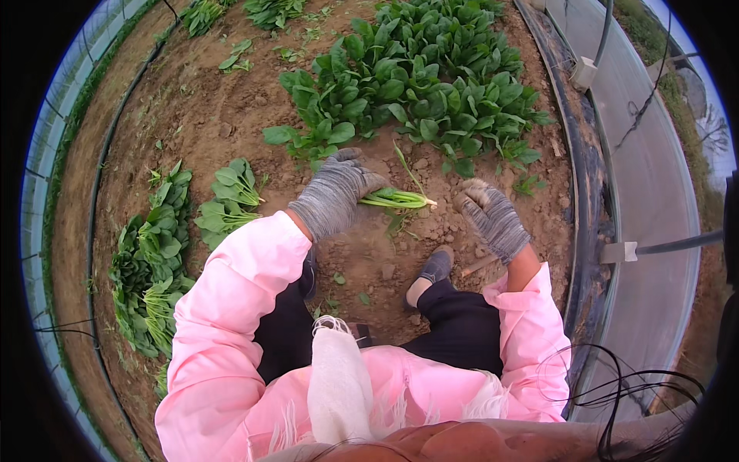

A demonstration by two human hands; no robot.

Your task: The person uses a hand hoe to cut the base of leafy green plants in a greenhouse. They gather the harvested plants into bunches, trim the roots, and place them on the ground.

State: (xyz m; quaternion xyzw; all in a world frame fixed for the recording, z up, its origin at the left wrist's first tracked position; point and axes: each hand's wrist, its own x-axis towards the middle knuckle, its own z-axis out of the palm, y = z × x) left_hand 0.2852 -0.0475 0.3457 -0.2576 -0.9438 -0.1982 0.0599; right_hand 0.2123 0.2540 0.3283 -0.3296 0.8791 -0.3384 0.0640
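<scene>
My left hand, in a grey knitted glove, is closed around the leafy end of a pulled leafy green plant, which looks like spinach. Its pale stems and root end point to the right, and a thin loose stalk rises from beside the root. The leaves are mostly hidden behind the glove. To the right of the root, my right hand, also gloved and soiled at the fingertips, is held with its fingers bent, apart from the plant. Whether anything small is inside those fingers cannot be seen.
A dense bed of growing greens stands ahead. Pulled greens lie in a row at the left, with smaller bunches nearer my left hand. A black hose runs along the far left. A plastic-sheeted greenhouse wall borders the right.
</scene>
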